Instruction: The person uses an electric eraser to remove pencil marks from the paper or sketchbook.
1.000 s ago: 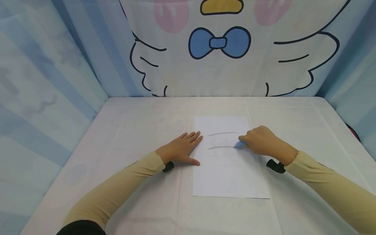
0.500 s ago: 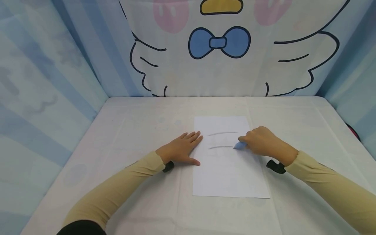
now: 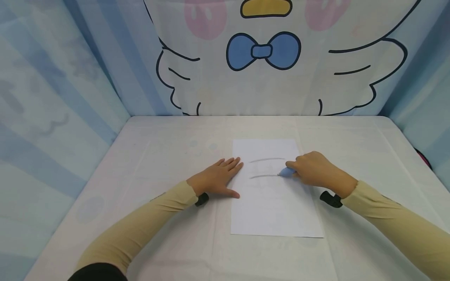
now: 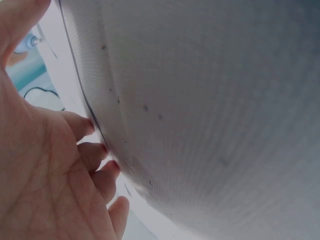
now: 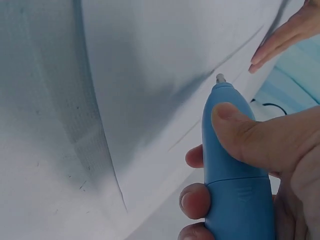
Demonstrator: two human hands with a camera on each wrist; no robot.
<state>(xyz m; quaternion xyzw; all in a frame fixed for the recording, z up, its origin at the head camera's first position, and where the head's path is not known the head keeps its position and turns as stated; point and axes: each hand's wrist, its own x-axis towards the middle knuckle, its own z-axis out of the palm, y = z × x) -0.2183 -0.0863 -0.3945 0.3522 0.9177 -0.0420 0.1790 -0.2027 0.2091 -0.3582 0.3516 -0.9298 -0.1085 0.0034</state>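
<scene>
A white sheet of paper [image 3: 274, 210] lies on the table with two thin grey pencil lines across its upper half. My right hand [image 3: 314, 168] grips a blue electric eraser [image 5: 237, 155], thumb along the body and fingers curled round the other side. Its small pale tip is at the right end of the lower pencil line [image 3: 263, 176]; the upper line [image 3: 267, 159] runs farther back. At the paper's left edge rests my left hand [image 3: 219, 177], palm down with fingers spread. The left wrist view shows its fingertips [image 4: 112, 167] along that edge.
A white cloth with faint creases covers the table [image 3: 168, 234]. Behind it hangs a curtain [image 3: 211, 86] printed with a cartoon figure and a blue bow tie, and blue curtains [image 3: 49, 117] flank the sides. A black strap [image 3: 330, 199] is on the right wrist.
The eraser's tip has shifted slightly left along the lower pencil line, whose visible right end now lies a little farther left. My left hand and the paper stay in place.
</scene>
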